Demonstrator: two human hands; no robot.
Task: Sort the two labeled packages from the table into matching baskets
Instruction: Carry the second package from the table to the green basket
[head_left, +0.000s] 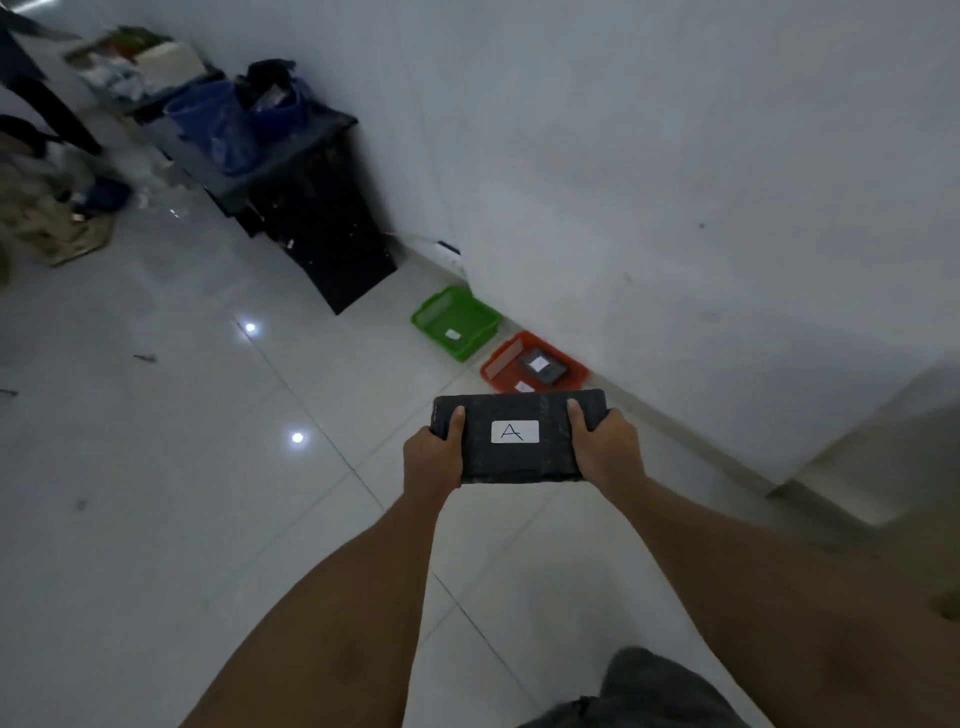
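I hold a black wrapped package (519, 415) with a white label marked "A" out in front of me, above the floor. My left hand (434, 457) grips its left end and my right hand (605, 447) grips its right end. Beyond it, by the wall, a green basket (441, 309) sits on the floor with a small white label inside. Next to it, nearer me, a red basket (501, 364) holds another black package (543, 366) with a white label, plus a white label on its floor.
A white wall (675, 182) runs along the right, stepping out at the lower right. A black table (317, 218) with blue buckets (218, 122) stands at the back left. Clutter and cardboard lie at the far left. Glossy tiled floor (182, 415) spreads to the left.
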